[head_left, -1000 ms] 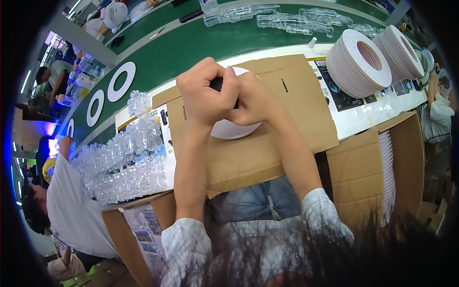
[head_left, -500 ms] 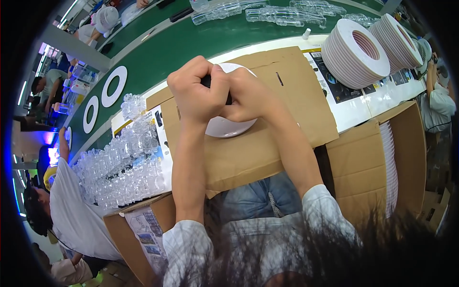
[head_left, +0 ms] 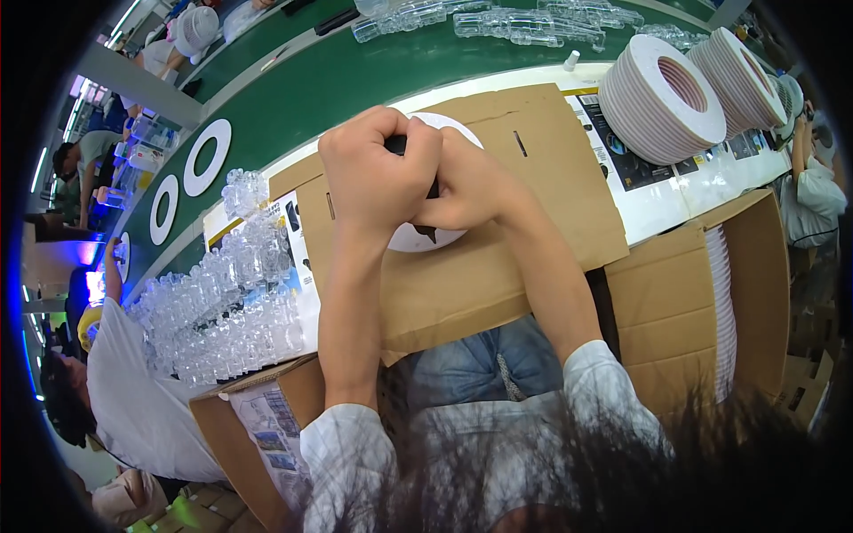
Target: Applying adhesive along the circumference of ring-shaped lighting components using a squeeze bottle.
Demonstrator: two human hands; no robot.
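Both of my hands are closed together around a dark, black object (head_left: 396, 144), mostly hidden by the fingers, so I cannot make out its kind. My left hand (head_left: 373, 173) is a fist on its near left side. Pressed against it, my right hand (head_left: 466, 182) has its fingers curled in from the right. A pointed black piece (head_left: 426, 233) shows just below the hands. Beneath them a white round disc (head_left: 413, 242), partly covered, lies on a brown cardboard sheet (head_left: 462, 293).
Clear plastic parts (head_left: 231, 293) crowd the table at left. White ring stacks (head_left: 626, 107) stand at the right, and a cardboard box (head_left: 666, 311) holding more rings is nearer. Flat white rings (head_left: 189, 176) lie on the green conveyor (head_left: 329, 75). A person (head_left: 142, 391) sits at left.
Both closed hands have shifted slightly right, still together. The pointed black piece has come into sight below them. The flat rings on the green conveyor have moved a little left.
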